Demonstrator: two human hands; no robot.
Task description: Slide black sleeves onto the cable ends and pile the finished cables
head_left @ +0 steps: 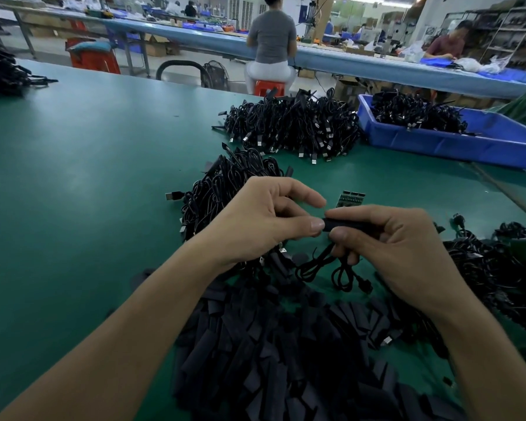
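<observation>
My right hand (398, 247) pinches a black sleeve (343, 223) that sits over one end of a thin black cable (322, 262); the cable's loops hang below my fingers. My left hand (261, 220) meets the sleeve's left end with thumb and curled fingers; what it pinches is hidden. A heap of loose black sleeves (286, 354) lies just below my hands. A pile of coiled cables (225, 189) sits behind my left hand. More cables lie in a heap (504, 275) at the right.
A larger pile of cables (292, 126) lies farther back on the green table (73, 177). A blue bin (456, 141) with cables stands at the back right. A small circuit board (350, 199) lies near my hands. People sit at a far bench.
</observation>
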